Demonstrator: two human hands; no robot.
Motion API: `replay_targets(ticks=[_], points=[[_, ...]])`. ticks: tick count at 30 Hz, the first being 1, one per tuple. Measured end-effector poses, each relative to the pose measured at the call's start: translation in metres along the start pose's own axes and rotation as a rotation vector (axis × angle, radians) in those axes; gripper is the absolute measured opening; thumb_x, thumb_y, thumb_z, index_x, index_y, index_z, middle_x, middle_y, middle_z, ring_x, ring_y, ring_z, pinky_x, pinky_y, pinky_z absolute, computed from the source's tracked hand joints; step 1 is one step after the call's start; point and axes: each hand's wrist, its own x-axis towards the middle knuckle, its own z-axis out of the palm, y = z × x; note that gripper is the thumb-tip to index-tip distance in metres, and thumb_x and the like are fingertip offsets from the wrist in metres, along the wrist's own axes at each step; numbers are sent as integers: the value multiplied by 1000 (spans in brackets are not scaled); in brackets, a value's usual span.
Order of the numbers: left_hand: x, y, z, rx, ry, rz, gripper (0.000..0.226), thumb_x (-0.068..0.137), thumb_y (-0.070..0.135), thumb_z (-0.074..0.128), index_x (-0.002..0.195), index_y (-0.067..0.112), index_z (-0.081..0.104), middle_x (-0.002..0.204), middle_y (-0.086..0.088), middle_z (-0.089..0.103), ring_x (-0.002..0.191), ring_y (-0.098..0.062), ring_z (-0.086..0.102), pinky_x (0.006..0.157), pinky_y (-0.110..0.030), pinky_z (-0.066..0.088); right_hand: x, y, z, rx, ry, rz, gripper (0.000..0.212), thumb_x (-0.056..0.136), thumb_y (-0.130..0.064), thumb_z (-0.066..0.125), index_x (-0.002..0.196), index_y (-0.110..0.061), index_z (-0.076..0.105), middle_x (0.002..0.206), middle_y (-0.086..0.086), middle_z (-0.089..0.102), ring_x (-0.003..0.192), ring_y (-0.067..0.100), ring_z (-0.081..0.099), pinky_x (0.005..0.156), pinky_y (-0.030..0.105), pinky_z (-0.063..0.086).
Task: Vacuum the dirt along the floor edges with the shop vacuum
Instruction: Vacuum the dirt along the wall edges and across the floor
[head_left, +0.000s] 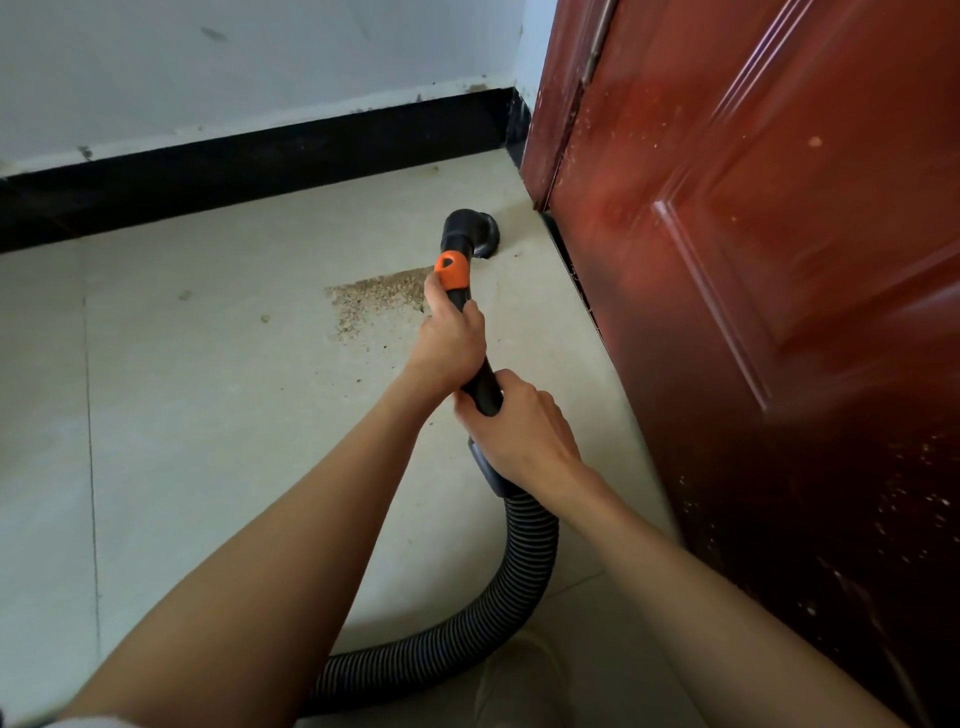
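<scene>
a: black wand (480, 384) with an orange collar (452, 270), that's what i've got in both hands. my left hand (449, 345) is wrapped around it just below the collar, my right hand (524, 428) curled around the lower end where the ribbed hose (524, 561) joins

b: where's the nozzle?

a: the nozzle (475, 234) sits on the pale floor tiles (208, 389) close to the red door (753, 260), near the corner with the black skirting (249, 166)

b: and the dirt?

a: a sandy patch of dirt (379, 299) lies just left of the wand, behind the nozzle, touching neither. the hose loops back under my right forearm
</scene>
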Motion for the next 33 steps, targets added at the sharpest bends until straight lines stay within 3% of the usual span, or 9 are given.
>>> replay_targets(ticks=[2,6,11,15,19,23,28,31,33], points=[[-2,-2,-1,-2,-6,3,50,100,16,32,146,10,13,68,-5,43,55,-16,43,47,-27,29,-2,0,1,-4,8,-2,36,90,-50,51,99,-16,54,90,5,65,83,28,62,75,39,51],[-6,1,2,-5,-45,24,51,100,18,31,146,11,12,77,-10,52,57,-15,44,48,-26,30,-9,1,-1,-12,44,6,35,90,-49,51,97,-14,53,87,5,64,81,28,61,72,37,50],[-11,1,14,-2,-83,40,49,101,19,31,145,11,12,69,-5,46,57,-17,45,48,-27,31,-18,7,-4,-30,65,33,34,91,-48,51,94,-14,50,86,5,63,80,29,60,71,36,48],[7,5,14,16,-85,57,49,100,20,32,145,11,13,79,-9,49,58,-17,45,51,-30,32,-2,4,-9,-19,70,32,35,91,-48,52,97,-14,52,83,3,60,76,26,57,67,34,45],[36,15,8,46,-60,42,47,101,21,30,144,11,14,68,-6,44,56,-19,43,49,-30,29,28,-7,-14,-41,68,3,35,92,-48,50,99,-14,51,83,1,56,77,26,55,68,33,42],[69,25,5,48,-23,28,48,101,23,29,145,13,14,82,-12,49,63,-22,46,61,-31,34,64,-15,-22,-76,60,-28,38,93,-49,49,105,-13,53,90,4,58,81,26,55,71,34,43],[103,40,9,29,-4,22,46,100,22,29,144,13,17,83,-8,48,72,-23,47,69,-32,36,99,-19,-38,-100,65,-41,35,93,-48,48,103,-14,52,86,0,53,77,25,49,68,31,37],[112,44,12,58,-2,26,47,100,21,30,144,13,17,89,-12,48,72,-25,48,66,-31,35,107,-16,-40,-63,68,-35,33,93,-48,49,98,-16,50,77,-4,50,76,24,51,66,31,36],[111,43,14,76,-10,47,44,99,20,31,141,12,19,83,-10,48,65,-22,46,56,-30,34,105,-14,-37,-18,69,-22,34,93,-48,49,99,-15,51,80,-1,54,78,25,55,67,32,39]])
